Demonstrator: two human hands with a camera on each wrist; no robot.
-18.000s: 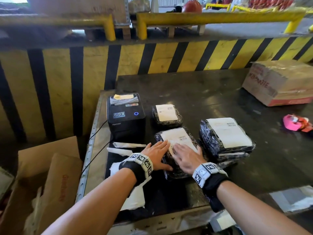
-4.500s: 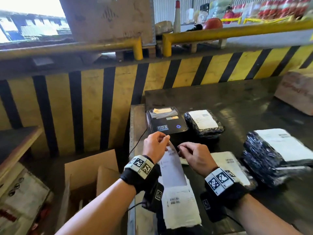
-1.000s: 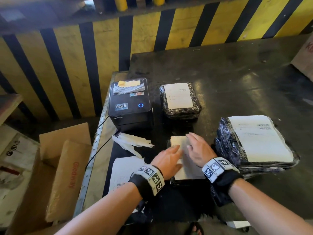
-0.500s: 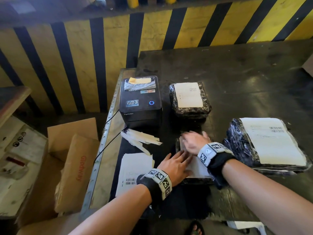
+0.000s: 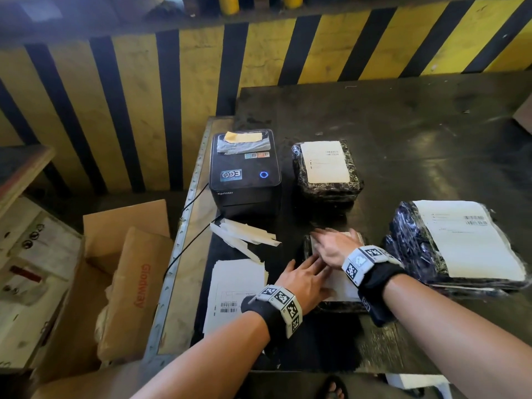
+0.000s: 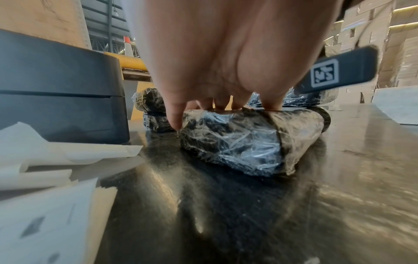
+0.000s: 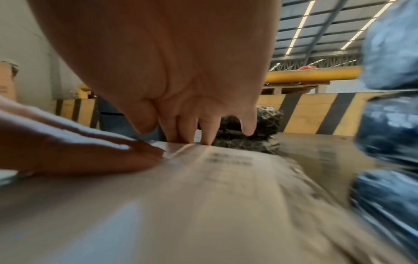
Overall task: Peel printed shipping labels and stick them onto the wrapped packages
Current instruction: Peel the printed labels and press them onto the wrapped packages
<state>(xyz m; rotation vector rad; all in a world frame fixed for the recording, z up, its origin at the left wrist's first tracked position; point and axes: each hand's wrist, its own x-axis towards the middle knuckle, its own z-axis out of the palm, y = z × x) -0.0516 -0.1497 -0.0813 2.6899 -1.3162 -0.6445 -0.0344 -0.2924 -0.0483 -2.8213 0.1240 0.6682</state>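
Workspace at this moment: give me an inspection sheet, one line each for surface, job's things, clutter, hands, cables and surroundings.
Surface: dark worn table, scuffed and glossy.
Job's things: near package in black wrap, its label being smoothed on; far package and right package already labelled; label printer at the table's left edge; printed sheets near the left hand.
Clutter: peeled backing strips in front of the printer.
Hands: left hand and right hand both flat, pressing the label.
Cables: black cable leads from the printer over the table's left edge.
Surroundings: yellow-and-black striped barrier; cardboard boxes on the left.
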